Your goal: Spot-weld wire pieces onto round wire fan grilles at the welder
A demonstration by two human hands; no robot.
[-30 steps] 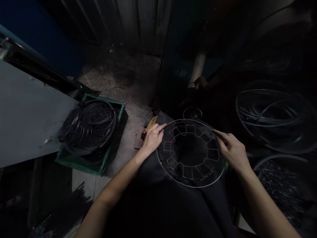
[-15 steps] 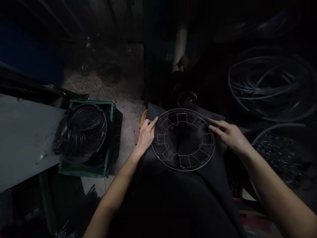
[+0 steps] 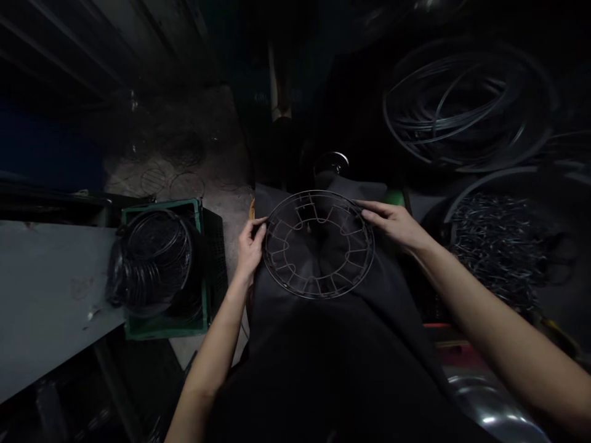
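A round wire frame (image 3: 318, 297) is held over my dark-clothed lap. It has a thin outer ring and a looped inner wire with short spokes. My left hand (image 3: 250, 249) grips the ring's left side between thumb and fingers. On the upper right of the ring, my right hand (image 3: 397, 224) pinches the rim, thumb below the extended fingers. Through the frame's open centre I see dark cloth. Just beyond it is a small shiny metal ring or disc (image 3: 339, 161), partly lost in shadow.
A green crate (image 3: 202, 240) with black wire rings (image 3: 157, 258) stands left, beside a grey panel (image 3: 50, 295). To the right, a tub holds many small metal pieces (image 3: 498, 246); large wire coils (image 3: 452, 117) lie behind it. A shiny metal bowl-like object (image 3: 496, 406) sits lower right.
The view has turned, so the tub and coils on the right appear farther left and higher. The wire frame and both hands have shifted left and slightly up in view, still gripping.
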